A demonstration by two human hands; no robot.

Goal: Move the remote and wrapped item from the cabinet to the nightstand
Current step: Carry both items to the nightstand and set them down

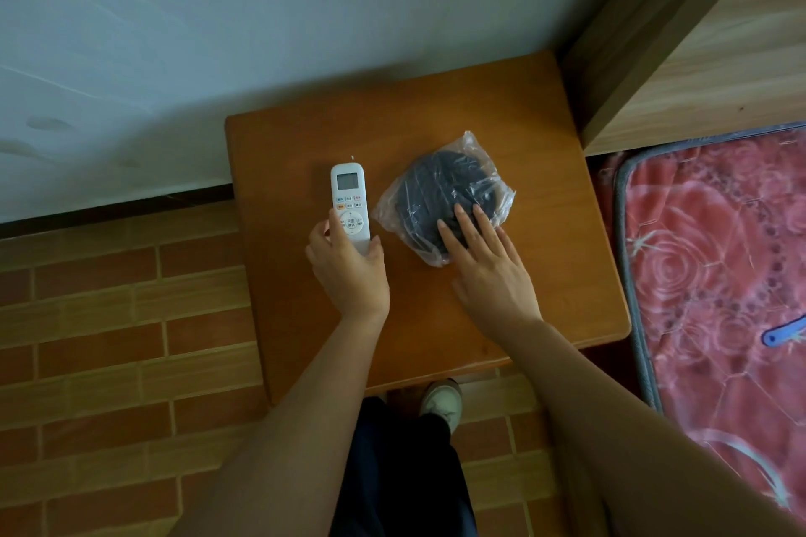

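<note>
Head view: remote's (350, 204) lower end under left hand (349, 270).

A pale wall (261, 13) fills the view from 9 to 12 o'clock, with a dark skirting strip (117, 207) along its foot. Below it, from 7 to 9 o'clock, lies a floor (109, 340) of brick-pattern tiles — reddish brown with light joints. At 1 to 2 o'clock stands a light wood-grain panel (719, 48). Under it, at 3 to 5 o'clock, lies a red rose-print blanket (715, 296) — grey edging along its near side.
</note>
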